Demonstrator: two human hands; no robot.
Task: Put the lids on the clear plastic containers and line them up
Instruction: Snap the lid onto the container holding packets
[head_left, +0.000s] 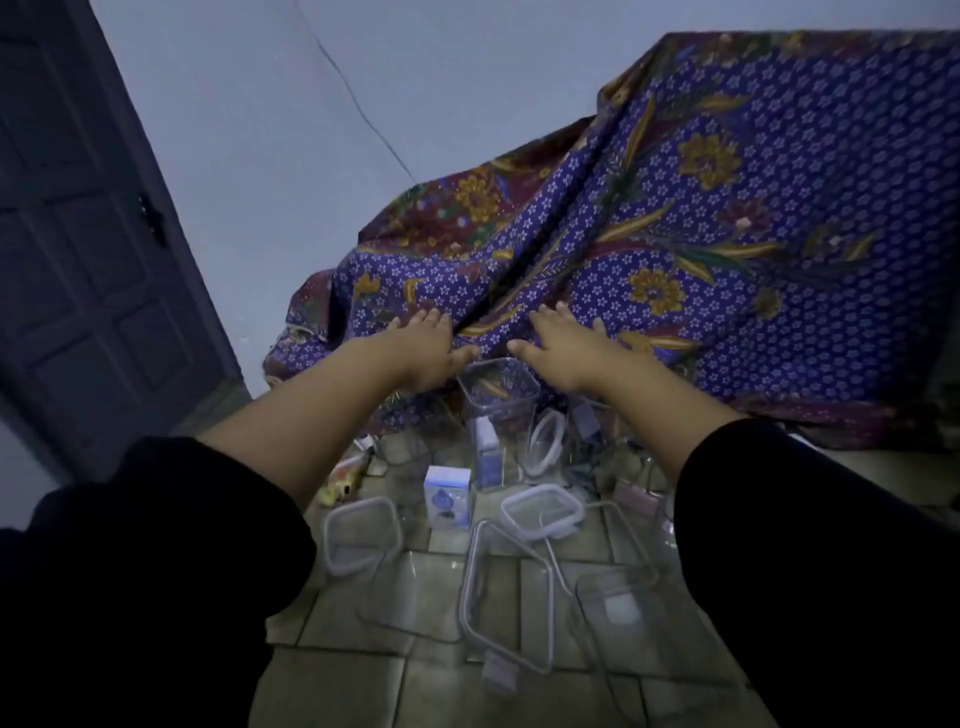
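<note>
Several clear plastic containers and lids lie scattered on the tiled floor below my arms. A tall open container (497, 400) stands upright between my hands. A square lid (362, 535) lies at the left, a smaller lid (542, 510) in the middle, and a large lid frame (506, 597) nearer to me. A round-cornered lid (544, 441) leans upright behind. My left hand (426, 348) and my right hand (563, 345) rest flat, fingers spread, on the purple patterned cloth (727, 208) just above the tall container. Neither hand holds anything.
The patterned cloth drapes over a bulky raised shape at the right and back. A small blue-white box (448, 496) and a taller blue box (488, 457) stand among the containers. A dark door (78, 260) is at the left, beside a pale wall.
</note>
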